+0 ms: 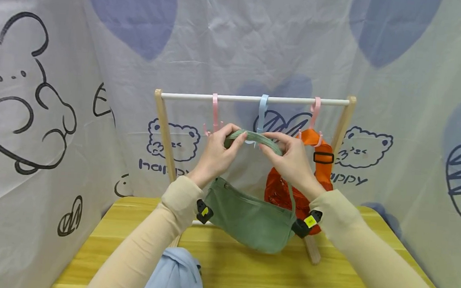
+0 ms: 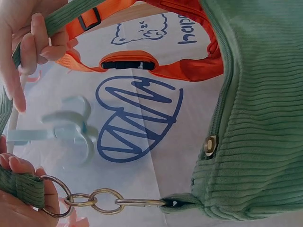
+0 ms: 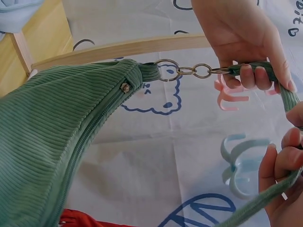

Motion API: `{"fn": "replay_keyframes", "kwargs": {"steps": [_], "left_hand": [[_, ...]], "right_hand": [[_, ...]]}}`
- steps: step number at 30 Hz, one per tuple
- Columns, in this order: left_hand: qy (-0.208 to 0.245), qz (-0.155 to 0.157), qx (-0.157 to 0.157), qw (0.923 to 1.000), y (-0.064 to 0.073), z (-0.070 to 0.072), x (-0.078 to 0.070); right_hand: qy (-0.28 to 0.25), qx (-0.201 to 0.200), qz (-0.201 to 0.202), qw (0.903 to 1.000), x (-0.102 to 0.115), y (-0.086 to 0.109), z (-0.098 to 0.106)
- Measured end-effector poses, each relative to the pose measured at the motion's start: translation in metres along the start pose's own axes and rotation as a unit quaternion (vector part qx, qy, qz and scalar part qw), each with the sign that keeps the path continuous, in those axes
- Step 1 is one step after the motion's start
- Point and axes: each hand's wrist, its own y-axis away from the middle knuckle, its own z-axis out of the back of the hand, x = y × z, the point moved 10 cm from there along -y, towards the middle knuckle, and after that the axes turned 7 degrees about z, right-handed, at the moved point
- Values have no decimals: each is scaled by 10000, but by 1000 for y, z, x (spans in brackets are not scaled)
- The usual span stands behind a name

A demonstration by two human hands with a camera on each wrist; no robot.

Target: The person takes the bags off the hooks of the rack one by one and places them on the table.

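Observation:
A green corduroy shoulder bag [image 1: 251,219] hangs below my hands, in front of the rack. My left hand [image 1: 219,151] pinches one end of its strap [image 1: 258,138], close to the metal ring chain [image 2: 83,199] that joins strap and bag. My right hand [image 1: 292,161] pinches the strap farther right, so it arches between both hands. Just behind the strap is a light blue hook [image 1: 262,113] on the rack's bar; its lower prongs show in the right wrist view. The bag's zipper [image 3: 87,135] faces up and looks closed.
The rack's white bar [image 1: 237,99] also carries a pink hook [image 1: 215,109] at left and another pink hook [image 1: 315,112] at right. An orange-red bag [image 1: 277,189] hangs from the right one. A light blue fabric item [image 1: 175,276] lies on the wooden table [image 1: 253,279].

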Motion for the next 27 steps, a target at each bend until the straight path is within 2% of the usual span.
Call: {"fn": "replay_keyframes", "kwargs": {"steps": [9,15,21,27], "left_hand": [[-125,-30,261,9996,8,-8,-3],[-165,-121,395,9990,13,-14,-8],[-127,-229,311,9992,15,-14,-10],[58,-141,320,9994,17,-16,-12]], "right_hand": [[-545,348,-281,9975,-14,21,-13],[-771,522,-247,9954,-25,38,-23],[-625,818,-368,9940,-47,63,-34],[44,1133,-550,9920,-76,94,-43]]}}
